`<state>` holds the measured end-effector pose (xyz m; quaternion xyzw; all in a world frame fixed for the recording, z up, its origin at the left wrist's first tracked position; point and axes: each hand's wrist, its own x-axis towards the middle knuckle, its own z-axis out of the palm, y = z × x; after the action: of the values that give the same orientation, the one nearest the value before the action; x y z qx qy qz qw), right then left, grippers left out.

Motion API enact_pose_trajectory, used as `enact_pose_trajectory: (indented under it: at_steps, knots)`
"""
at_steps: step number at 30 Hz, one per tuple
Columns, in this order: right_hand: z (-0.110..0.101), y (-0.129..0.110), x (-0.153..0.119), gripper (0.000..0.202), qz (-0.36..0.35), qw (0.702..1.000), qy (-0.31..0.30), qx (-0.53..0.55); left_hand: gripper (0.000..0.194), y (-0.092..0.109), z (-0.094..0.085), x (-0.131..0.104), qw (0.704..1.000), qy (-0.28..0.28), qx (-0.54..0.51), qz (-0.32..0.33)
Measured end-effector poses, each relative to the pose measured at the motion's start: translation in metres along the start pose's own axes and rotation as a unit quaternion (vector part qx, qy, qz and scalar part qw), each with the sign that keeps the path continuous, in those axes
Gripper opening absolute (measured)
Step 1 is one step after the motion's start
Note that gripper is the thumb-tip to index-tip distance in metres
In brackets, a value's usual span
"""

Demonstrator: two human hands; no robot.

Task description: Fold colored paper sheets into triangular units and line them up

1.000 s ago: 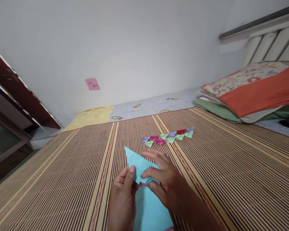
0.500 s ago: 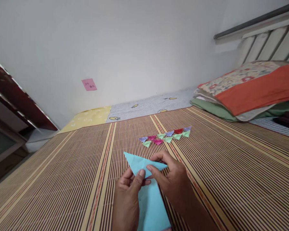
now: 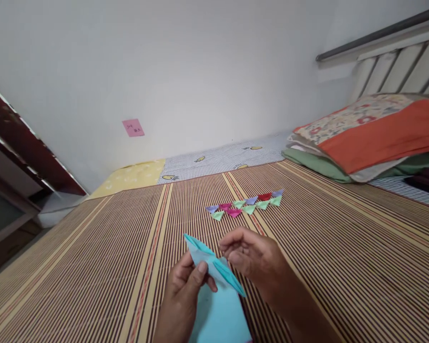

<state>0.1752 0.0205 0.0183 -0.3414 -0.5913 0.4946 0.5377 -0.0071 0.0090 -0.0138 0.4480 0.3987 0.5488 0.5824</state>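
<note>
My left hand pinches a folded light-blue paper between thumb and fingers. The folded paper is tilted, its layered edges showing, one point at the upper left and another at the lower right. Just to its right, my right hand is raised with bent fingers; whether its fingertips touch the paper or hold anything is unclear. Beneath the hands lies a larger light-blue sheet, partly covered by my left hand.
Beyond the hands, several small folded paper triangles in green, purple, pink and red lie in two rows on the striped mat. Folded bedding is stacked at the right. A pink note is on the wall.
The folded paper has turned, its right point dropping and its layered edges coming into view. My right hand has come off its face and shifted slightly right; my left hand has moved a little lower left.
</note>
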Motion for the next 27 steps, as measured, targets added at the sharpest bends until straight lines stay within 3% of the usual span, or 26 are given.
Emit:
enact_pose_trajectory:
  at_steps: [4,11,17,27]
  knots:
    - [0.013,-0.004,-0.002,0.008,0.03,0.999,-0.028,0.022,0.022,-0.006,-0.007,-0.003,0.998,-0.047,0.043,-0.025]
    - [0.009,0.0,-0.001,0.012,0.046,0.995,-0.059,0.062,0.023,-0.013,-0.014,-0.001,0.992,-0.106,0.061,-0.024]
    - [0.007,-0.005,-0.001,0.011,0.018,0.999,-0.013,-0.031,0.023,-0.009,-0.015,-0.004,0.992,-0.1,0.071,-0.033]
    - [0.007,-0.008,-0.003,0.006,0.007,0.998,0.003,-0.069,0.034,-0.008,-0.015,-0.006,0.986,-0.095,0.132,-0.048]
